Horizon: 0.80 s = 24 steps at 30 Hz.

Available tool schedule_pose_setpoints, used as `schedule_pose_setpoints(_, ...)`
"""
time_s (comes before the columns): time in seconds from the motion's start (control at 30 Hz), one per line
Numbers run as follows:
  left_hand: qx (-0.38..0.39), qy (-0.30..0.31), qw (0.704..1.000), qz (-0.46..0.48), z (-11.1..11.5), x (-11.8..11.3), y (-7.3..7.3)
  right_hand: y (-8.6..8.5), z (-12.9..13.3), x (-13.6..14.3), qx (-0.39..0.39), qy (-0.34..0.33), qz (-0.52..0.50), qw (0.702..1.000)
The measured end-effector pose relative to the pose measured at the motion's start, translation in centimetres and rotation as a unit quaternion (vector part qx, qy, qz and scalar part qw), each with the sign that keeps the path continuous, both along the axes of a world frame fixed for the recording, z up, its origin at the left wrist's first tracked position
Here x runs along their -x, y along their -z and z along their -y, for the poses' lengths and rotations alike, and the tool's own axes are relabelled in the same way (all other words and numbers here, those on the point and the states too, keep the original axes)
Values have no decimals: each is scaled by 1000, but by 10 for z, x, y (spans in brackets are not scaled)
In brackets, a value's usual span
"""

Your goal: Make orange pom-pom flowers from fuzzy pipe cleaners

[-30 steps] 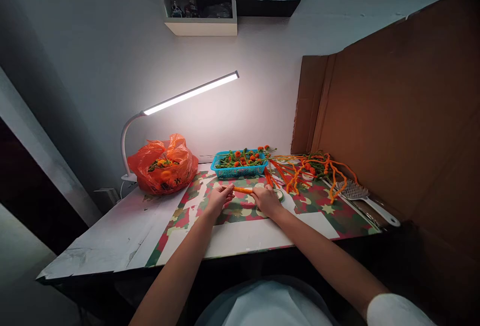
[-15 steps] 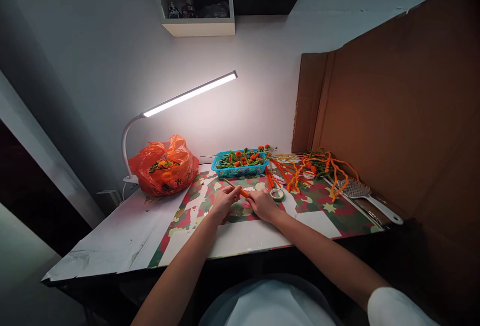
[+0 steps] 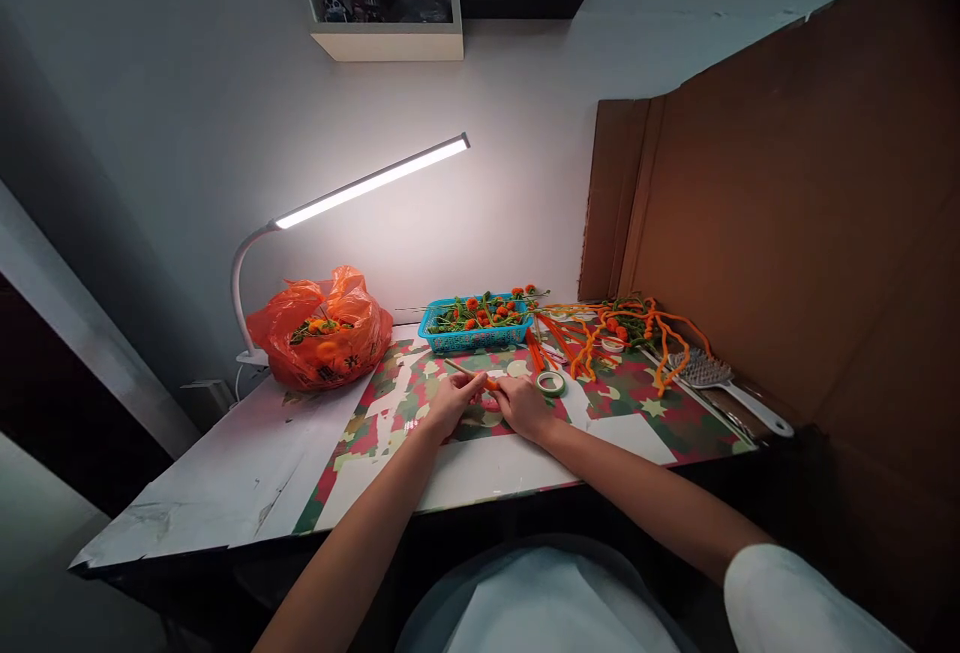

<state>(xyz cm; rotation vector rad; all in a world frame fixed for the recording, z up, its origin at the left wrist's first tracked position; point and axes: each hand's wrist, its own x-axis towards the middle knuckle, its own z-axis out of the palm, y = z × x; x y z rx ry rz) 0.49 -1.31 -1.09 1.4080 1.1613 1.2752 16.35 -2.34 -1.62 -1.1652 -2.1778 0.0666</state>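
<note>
Close together over the middle of the patterned table sheet, both my hands are closed. My left hand (image 3: 452, 403) pinches a thin tan stick (image 3: 457, 367) whose free end points up and to the left. Between the hands shows a short bit of orange pipe cleaner (image 3: 491, 384), apparently around the stick. My right hand (image 3: 523, 405) grips its right end; the fingertips are partly hidden. Just right of that hand lies a roll of green tape (image 3: 550, 384). Behind the hands stands a blue basket (image 3: 476, 339) of orange pompom flowers with green stems.
Orange pipe cleaners (image 3: 585, 358), several of them wavy, spread over the right side of the table. A grey hairbrush (image 3: 739, 393) lies near the cardboard panel (image 3: 750, 233). At left are an orange plastic bag (image 3: 322, 343) with flowers and a lit desk lamp (image 3: 375, 179).
Less of the orange pipe cleaner shows between my hands, which have drawn slightly closer together. The whole view has shifted a little as my head moved.
</note>
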Motion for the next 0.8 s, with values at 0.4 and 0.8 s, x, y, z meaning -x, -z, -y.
schedule_pose_setpoints(0.4,43,45,996,55,-9,1,8,5,-4,-1,-40,7,44,998)
schedule_pose_setpoints(0.8,17,-15,999,35,-5,-2,2,-2,-1,1,1,31,79,996)
